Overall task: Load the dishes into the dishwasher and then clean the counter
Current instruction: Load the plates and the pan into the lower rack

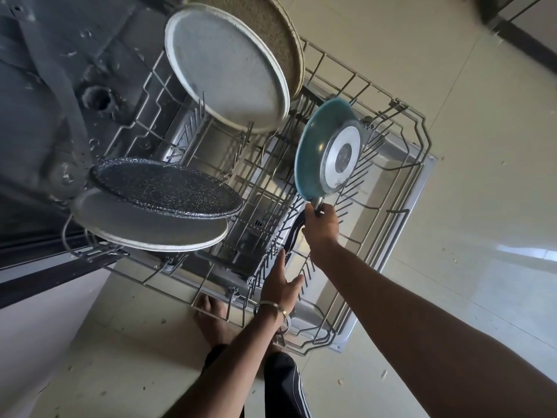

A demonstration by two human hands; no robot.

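The dishwasher's lower wire rack (401,164) is pulled out over the open door. My right hand (321,226) grips the dark handle of a teal frying pan (312,146), which stands on edge in the rack with its silver base facing right. My left hand (281,283) reaches into the rack's near side with fingers straight, close to the handle's lower end. A large grey plate (226,67) and a tan plate (280,28) stand at the far end. A black speckled plate (165,188) and a grey plate (144,227) lean at the left.
The dark dishwasher tub (60,86) fills the upper left. Pale tiled floor (467,86) surrounds the rack on the right and near sides. My bare foot (211,318) and a dark trouser leg (286,384) are just below the rack's near corner.
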